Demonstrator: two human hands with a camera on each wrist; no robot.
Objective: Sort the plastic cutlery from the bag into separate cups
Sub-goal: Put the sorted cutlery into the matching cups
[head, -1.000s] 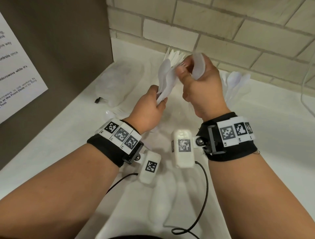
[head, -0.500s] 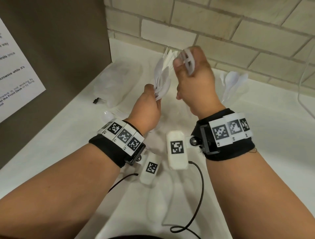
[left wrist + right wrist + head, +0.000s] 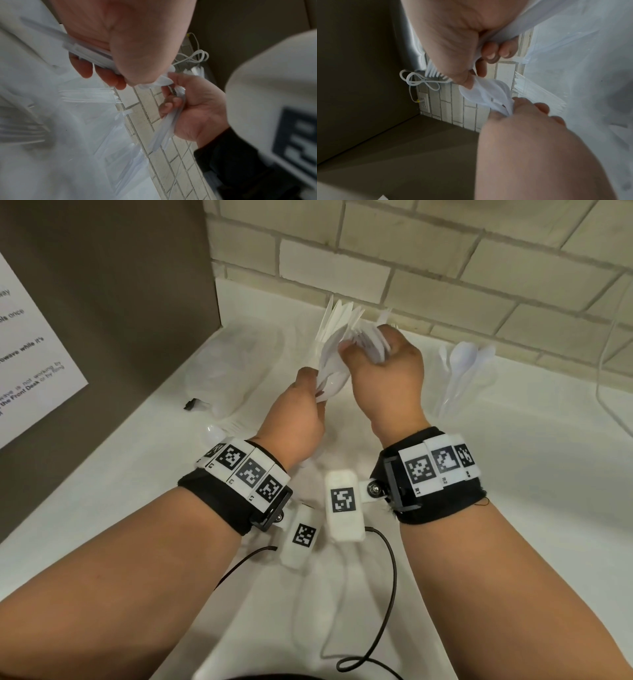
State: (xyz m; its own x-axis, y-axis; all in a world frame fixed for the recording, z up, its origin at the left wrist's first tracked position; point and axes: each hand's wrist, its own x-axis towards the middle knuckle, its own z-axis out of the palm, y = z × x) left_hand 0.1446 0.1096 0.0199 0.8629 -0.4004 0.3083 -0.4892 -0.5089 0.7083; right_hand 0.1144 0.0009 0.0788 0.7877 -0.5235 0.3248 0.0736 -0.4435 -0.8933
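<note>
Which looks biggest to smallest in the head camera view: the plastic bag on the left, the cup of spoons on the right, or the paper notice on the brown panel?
1. Paper notice, though nearness and cropping inflate it.
2. Plastic bag.
3. Cup of spoons.

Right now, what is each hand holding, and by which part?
The left hand holds a bunch of spoons by the handles, bowls up. The right hand has its own grip on a few white pieces; which end cannot be told.
</note>
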